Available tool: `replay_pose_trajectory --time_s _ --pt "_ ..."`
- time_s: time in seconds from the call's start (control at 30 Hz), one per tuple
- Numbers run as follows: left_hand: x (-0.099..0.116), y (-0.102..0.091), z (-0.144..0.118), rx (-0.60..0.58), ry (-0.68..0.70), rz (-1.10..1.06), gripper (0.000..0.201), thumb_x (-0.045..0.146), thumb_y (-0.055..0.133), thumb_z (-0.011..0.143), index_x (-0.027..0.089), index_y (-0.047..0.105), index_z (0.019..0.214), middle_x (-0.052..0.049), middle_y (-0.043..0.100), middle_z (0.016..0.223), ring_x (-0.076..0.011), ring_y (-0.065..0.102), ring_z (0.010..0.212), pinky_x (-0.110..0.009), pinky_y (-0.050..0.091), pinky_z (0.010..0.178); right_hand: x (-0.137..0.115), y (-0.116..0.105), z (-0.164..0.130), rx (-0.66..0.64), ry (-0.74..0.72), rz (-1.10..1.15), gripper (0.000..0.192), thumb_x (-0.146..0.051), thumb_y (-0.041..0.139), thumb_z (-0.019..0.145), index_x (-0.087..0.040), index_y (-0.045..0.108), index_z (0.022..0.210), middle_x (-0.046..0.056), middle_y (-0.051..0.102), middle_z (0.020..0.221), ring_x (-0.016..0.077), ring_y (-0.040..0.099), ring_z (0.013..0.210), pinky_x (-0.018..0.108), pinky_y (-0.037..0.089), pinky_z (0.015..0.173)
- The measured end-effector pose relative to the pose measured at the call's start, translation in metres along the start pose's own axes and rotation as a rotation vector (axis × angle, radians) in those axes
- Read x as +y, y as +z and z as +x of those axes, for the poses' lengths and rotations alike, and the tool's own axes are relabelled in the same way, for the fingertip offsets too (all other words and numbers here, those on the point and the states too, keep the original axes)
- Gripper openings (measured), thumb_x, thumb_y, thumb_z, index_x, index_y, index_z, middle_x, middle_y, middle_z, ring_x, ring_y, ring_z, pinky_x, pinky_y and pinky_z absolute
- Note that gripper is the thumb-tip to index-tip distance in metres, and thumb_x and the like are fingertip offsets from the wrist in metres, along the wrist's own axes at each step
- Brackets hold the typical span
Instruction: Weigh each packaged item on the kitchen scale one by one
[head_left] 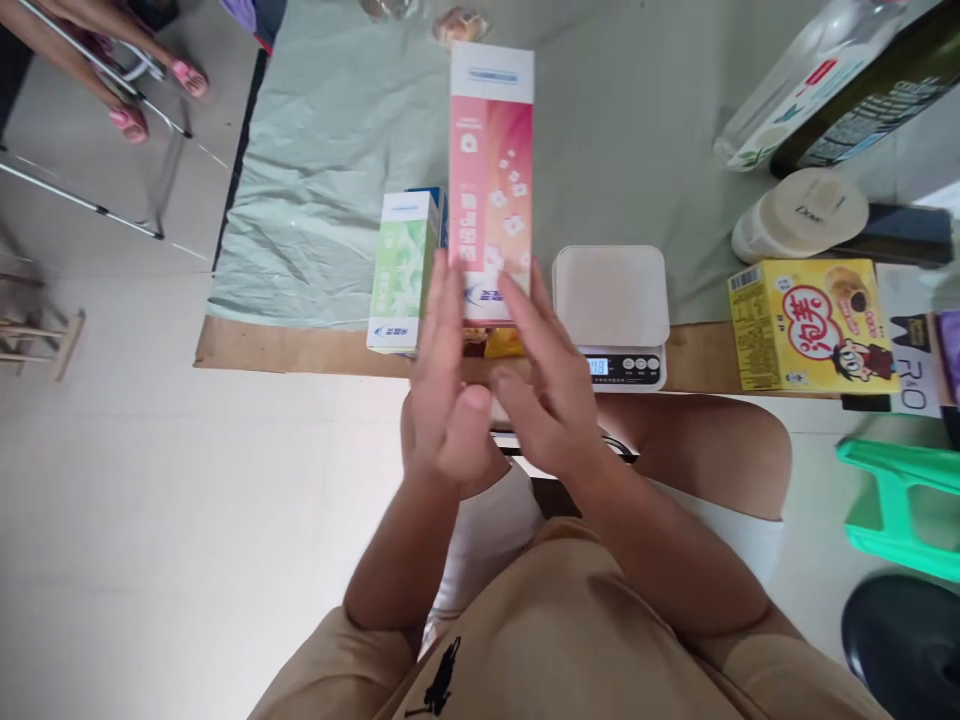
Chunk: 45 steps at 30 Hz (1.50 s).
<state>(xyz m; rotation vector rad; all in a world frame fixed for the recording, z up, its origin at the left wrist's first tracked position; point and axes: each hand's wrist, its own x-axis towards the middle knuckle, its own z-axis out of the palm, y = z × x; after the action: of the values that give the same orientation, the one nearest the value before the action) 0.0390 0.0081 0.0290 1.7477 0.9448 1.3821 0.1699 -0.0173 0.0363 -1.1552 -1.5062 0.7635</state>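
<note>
The pink box (491,180) runs lengthwise forward from between the left hand (442,400), fingers straight, and equally near right hand (553,400), fingers slightly spread; whether they pinch it, I cannot tell.

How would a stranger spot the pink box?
Find the table, then the white scale at its near edge. Left of that, between the left hand and right hand, is the pink box, set apart by colour from the green box.

The bare left hand (441,395) and bare right hand (553,400) flank the near end of a long pink-and-white cardboard box (491,180), between a green-and-white cardboard box (400,265) and a white digital scale (611,298).
</note>
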Motion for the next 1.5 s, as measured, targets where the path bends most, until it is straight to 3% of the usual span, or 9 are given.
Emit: replay_pose_trajectory --time_s 0.13,0.27,0.47,0.6,0.73,0.97,1.23,1.4,1.5 --pt "-0.018 -0.057 0.000 -0.003 0.069 0.084 0.073 0.077 0.038 0.101 0.042 0.045 0.165 0.009 0.041 0.176 -0.0301 0.027 0.171 -0.048 0.024 0.146 -0.015 0.044 0.015 -0.063 0.041 -0.044 0.060 -0.036 0.050 0.100 -0.029 0.049 0.159 0.000 0.033 0.179 0.0215 0.030 0.171 0.045 0.040 0.140" --pt "-0.034 -0.084 -0.012 0.099 -0.001 0.063 0.072 0.076 0.041 0.101 0.039 0.051 0.162 0.007 0.045 0.174 -0.0328 0.033 0.169 -0.049 0.035 0.141 -0.018 0.071 0.016 -0.160 0.079 -0.048 0.063 -0.038 0.047 0.100 -0.026 0.044 0.162 0.003 0.028 0.181 0.0220 0.040 0.166 0.041 0.048 0.133" --pt "-0.041 -0.079 -0.028 0.221 -0.088 0.053 0.063 0.068 0.043 0.105 0.034 0.059 0.155 -0.001 0.054 0.167 -0.0327 0.043 0.163 -0.049 0.038 0.138 -0.006 0.077 0.012 -0.218 0.094 -0.091 0.060 -0.034 0.047 0.100 -0.022 0.048 0.159 0.008 0.036 0.177 0.0262 0.044 0.163 0.050 0.045 0.135" --pt "-0.053 -0.070 -0.029 0.413 -0.158 -0.014 0.065 0.072 0.054 0.099 0.029 0.062 0.147 -0.005 0.056 0.163 -0.0335 0.044 0.162 -0.050 0.036 0.138 0.010 0.072 0.008 -0.193 0.028 -0.072 0.065 -0.026 0.045 0.100 -0.021 0.038 0.165 0.006 0.042 0.174 0.0192 0.039 0.166 0.045 0.040 0.139" --pt "-0.066 -0.065 -0.026 0.491 -0.288 -0.139 0.066 0.069 0.059 0.097 0.026 0.056 0.147 -0.007 0.053 0.166 -0.0305 0.043 0.162 -0.047 0.037 0.138 0.023 0.074 0.000 -0.193 0.030 -0.094 0.068 -0.024 0.044 0.101 -0.020 0.033 0.168 0.005 0.041 0.175 0.0179 0.037 0.167 0.042 0.039 0.140" --pt "-0.062 -0.053 -0.014 0.450 -0.232 -0.259 0.048 0.067 0.056 0.101 0.032 0.066 0.132 -0.001 0.071 0.141 -0.0223 0.064 0.139 -0.037 0.053 0.122 0.030 0.079 -0.009 -0.202 0.031 -0.158 0.066 -0.024 0.042 0.102 -0.020 0.035 0.168 0.007 0.041 0.175 0.0177 0.041 0.165 0.038 0.044 0.137" --pt "-0.067 -0.048 -0.011 0.458 -0.188 -0.236 0.037 0.059 0.054 0.106 0.029 0.068 0.121 -0.001 0.074 0.130 -0.0195 0.063 0.138 -0.034 0.051 0.123 0.032 0.078 -0.010 -0.161 -0.019 -0.245 0.065 -0.023 0.040 0.102 -0.018 0.035 0.167 0.007 0.047 0.172 0.0158 0.050 0.159 0.033 0.051 0.130" --pt "-0.081 -0.060 -0.022 0.356 -0.194 -0.133 0.055 0.067 0.069 0.094 0.029 0.062 0.134 -0.007 0.067 0.145 -0.0275 0.060 0.146 -0.046 0.052 0.127 0.036 0.075 -0.004 -0.003 -0.024 -0.476 0.050 -0.031 0.049 0.101 -0.019 0.058 0.148 0.011 0.065 0.154 0.0260 0.060 0.148 0.051 0.051 0.127" --pt "-0.095 -0.072 -0.033 0.214 -0.266 -0.039 0.074 0.066 0.082 0.083 0.027 0.055 0.139 -0.013 0.067 0.144 -0.0321 0.068 0.137 -0.051 0.064 0.112 0.042 0.074 0.003 0.035 0.029 -0.575 0.042 -0.036 0.057 0.099 -0.022 0.066 0.137 0.008 0.072 0.145 0.0323 0.054 0.154 0.063 0.040 0.131"
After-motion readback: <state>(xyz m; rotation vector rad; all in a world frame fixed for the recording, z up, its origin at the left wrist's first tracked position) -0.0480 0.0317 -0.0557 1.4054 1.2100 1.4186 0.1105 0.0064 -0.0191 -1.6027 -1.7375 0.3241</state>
